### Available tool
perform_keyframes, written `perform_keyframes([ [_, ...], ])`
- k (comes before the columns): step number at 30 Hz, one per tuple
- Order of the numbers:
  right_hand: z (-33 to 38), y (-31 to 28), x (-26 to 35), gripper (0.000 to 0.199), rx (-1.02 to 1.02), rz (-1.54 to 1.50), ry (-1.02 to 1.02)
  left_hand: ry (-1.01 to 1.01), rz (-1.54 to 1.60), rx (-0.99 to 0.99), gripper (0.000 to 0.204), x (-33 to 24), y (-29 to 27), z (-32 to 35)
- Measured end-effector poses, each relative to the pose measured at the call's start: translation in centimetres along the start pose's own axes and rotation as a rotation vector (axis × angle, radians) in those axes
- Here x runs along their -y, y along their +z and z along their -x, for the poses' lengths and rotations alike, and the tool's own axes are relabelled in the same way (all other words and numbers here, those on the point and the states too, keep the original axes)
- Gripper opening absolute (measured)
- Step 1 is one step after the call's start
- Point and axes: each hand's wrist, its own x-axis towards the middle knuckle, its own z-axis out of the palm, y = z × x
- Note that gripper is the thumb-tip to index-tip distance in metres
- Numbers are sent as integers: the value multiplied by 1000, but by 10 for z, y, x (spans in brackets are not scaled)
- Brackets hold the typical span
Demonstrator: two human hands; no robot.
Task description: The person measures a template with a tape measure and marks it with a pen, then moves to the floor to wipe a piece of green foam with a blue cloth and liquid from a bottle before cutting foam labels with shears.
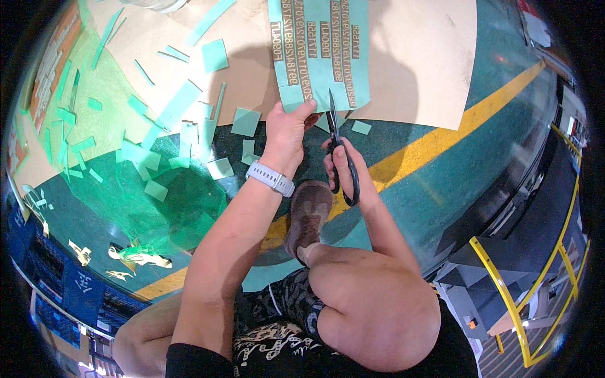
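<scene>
A light green stencil sheet (320,69) with rows of cut-out characters lies over the brown cardboard. My left hand (287,129) pinches its near edge between thumb and fingers. In my right hand (346,165) is a pair of black-handled scissors (333,120), with fingers wrapped round the handles. The scissors point away from me, and their dark blades lie at the sheet's near edge, between two columns of characters. A grey watch (271,177) circles my left wrist.
Brown cardboard (435,75) covers the floor ahead. Green offcuts (215,55) lie scattered at the left, some on green film (183,208). A yellow line (441,142) crosses the green floor. My shoe (309,211) is just below the hands. Yellow rails (504,290) stand at the right.
</scene>
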Motion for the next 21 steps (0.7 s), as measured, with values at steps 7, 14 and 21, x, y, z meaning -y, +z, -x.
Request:
perform_keyframes([
  [7, 2, 10, 4, 47, -87, -17, 66, 0, -3, -3, 28, 2, -4, -1],
  [14, 7, 14, 8, 48, -105, -67, 68, -84, 189, -43, 32, 16, 6, 15],
  [21, -1, 5, 14, 41, -95, 3, 0, -36, 84, -32, 20, 9, 18, 13],
])
